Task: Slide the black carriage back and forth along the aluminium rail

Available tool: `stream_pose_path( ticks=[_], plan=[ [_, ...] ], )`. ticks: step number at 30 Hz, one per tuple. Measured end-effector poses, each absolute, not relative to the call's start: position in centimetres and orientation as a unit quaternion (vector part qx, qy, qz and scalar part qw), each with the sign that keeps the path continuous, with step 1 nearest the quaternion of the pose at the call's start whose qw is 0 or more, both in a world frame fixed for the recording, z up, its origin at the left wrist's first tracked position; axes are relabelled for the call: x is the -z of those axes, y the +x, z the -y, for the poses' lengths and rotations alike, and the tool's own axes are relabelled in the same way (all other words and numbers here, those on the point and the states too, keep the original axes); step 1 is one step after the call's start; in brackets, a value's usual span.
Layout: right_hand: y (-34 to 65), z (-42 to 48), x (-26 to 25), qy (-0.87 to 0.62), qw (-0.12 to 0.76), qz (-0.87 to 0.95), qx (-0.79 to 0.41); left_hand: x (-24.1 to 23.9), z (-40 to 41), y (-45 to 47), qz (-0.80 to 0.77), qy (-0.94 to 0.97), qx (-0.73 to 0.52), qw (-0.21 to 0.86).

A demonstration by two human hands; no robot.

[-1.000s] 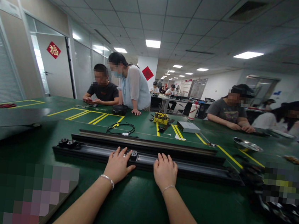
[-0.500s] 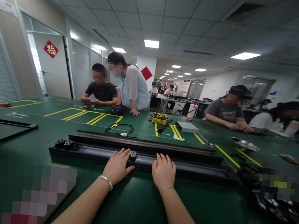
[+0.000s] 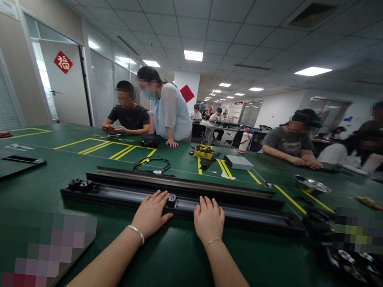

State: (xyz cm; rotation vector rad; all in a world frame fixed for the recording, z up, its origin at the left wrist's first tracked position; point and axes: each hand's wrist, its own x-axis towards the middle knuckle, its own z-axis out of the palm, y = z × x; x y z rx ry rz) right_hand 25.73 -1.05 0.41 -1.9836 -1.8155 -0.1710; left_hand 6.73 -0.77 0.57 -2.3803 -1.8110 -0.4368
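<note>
A long black rail-like track [image 3: 113,198] with a pale strip along its middle lies across the green table in front of me. My left hand [image 3: 152,212] rests on it, fingers stretched over the strip and thumb pointing right. Just right of those fingertips sits a small black socket-like block [image 3: 171,200] on the track. My right hand [image 3: 209,219] lies flat on the track farther right, fingers stretched forward. Two more black blocks [image 3: 80,184] sit at the track's left end. Behind it lies another long dark bar [image 3: 187,182].
Black parts [image 3: 350,260] are piled at the right. A metal bowl [image 3: 312,183], a grey box [image 3: 238,162], a yellow item [image 3: 204,151] and a looped black cable [image 3: 155,163] lie farther back. A dark panel edge [image 3: 21,166] is at left. Several people are around the table.
My hands stay in place on the track. The view shifts very slightly. At the far right, a person in dark clothing now shows more upright.
</note>
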Motion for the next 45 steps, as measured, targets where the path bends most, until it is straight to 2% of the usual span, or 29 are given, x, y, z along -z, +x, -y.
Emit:
stream_pose_path(
  ticks=[45],
  plan=[
    [25.89,1.16,-0.19,-0.706,0.247,0.661,0.063,0.2,0.62,6.58,0.583,-0.786,0.191,0.073]
  ],
)
